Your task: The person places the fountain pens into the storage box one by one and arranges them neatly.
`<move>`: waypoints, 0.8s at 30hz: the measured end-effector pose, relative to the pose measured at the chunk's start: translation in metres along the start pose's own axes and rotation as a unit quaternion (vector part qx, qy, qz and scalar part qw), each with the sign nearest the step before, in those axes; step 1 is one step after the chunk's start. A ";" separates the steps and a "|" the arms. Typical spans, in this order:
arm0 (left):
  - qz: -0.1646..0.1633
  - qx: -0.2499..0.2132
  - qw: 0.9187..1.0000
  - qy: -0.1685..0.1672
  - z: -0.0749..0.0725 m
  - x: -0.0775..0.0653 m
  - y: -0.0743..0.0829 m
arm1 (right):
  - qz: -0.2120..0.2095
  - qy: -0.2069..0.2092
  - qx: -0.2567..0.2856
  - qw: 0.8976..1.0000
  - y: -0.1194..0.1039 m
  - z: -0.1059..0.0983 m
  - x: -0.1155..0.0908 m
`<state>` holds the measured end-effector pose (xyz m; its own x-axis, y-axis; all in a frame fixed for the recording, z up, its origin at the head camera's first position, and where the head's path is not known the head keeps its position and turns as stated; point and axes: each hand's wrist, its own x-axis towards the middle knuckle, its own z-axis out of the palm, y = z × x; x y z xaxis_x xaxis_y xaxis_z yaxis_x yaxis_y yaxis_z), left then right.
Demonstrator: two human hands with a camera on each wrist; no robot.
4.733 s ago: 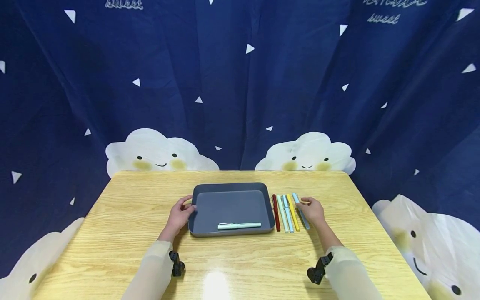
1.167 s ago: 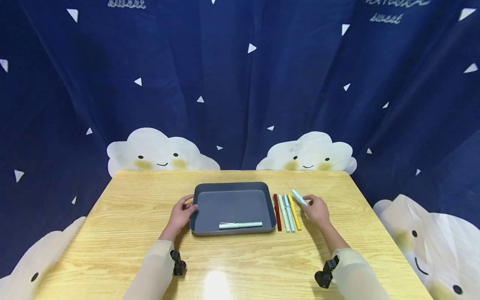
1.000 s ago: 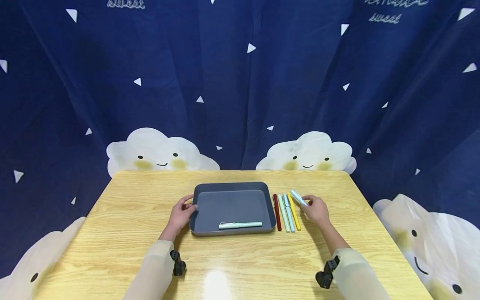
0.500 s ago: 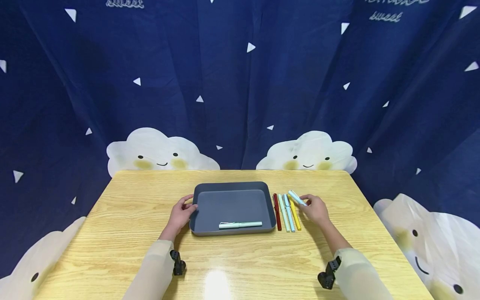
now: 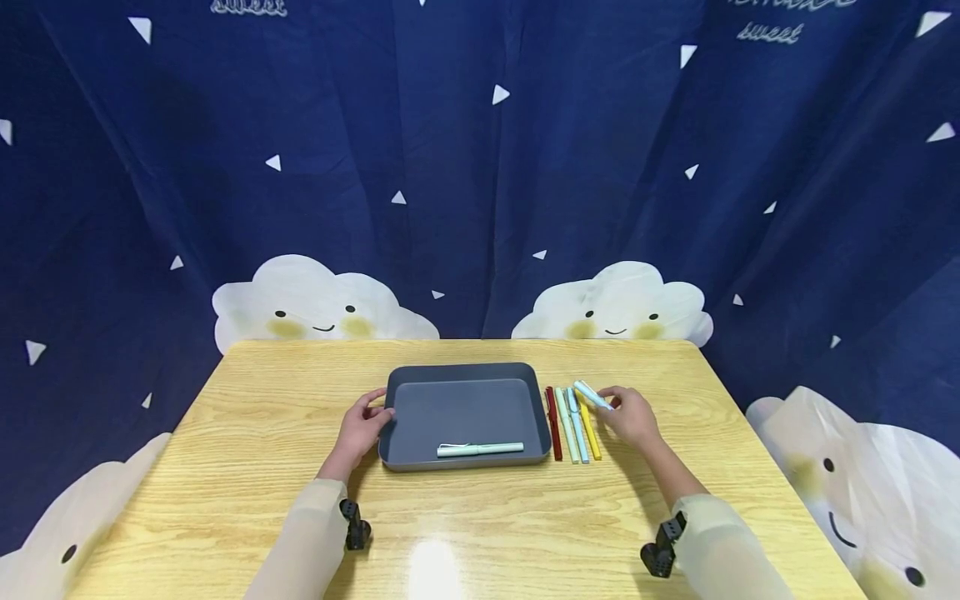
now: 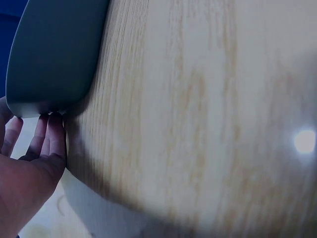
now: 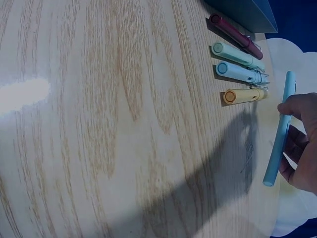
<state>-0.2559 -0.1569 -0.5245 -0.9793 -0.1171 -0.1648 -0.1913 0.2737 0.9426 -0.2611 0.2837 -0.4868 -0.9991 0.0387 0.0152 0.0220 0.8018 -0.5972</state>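
My left hand (image 5: 360, 429) grips the left end of a dark grey rectangular tray (image 5: 461, 408), thumb at the rim and fingers against its outer wall. A pale mint pen (image 5: 480, 450) lies along the tray's near side. Between thumb and fingers, my right hand (image 5: 632, 417) pinches a light-blue pen (image 7: 278, 141), raised and slanting over the far end of the yellow pen (image 5: 591, 433). Left of that yellow one lie another light-blue pen (image 5: 577, 429), a pale green pen (image 5: 567, 425) and a dark red pen (image 5: 554, 423), side by side with clips showing.
All this is on a light wood-grain table (image 5: 480, 517). Behind it hangs a dark blue curtain (image 5: 465, 167) with white triangles and smiling clouds. The row of pens stands close to the tray's right wall.
The light-blue pen at the row's right end lay on the table; my right hand has since lifted it, and its far end has swung left over the yellow pen. The left hand stays put.
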 end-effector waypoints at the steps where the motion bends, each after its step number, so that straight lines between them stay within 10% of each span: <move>1: 0.000 0.000 1.000 0.000 0.000 0.000 0.000 | -0.002 -0.002 -0.001 1.000 0.000 0.000 0.001; 24: 0.009 0.002 1.000 -0.003 0.000 0.001 -0.001 | -0.030 -0.021 0.005 0.999 -0.009 -0.005 0.003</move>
<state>-0.2572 -0.1573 -0.5253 -0.9831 -0.1063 -0.1490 -0.1734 0.2795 0.9444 -0.2637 0.2792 -0.4776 -0.9992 -0.0348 0.0174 -0.0382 0.7959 -0.6043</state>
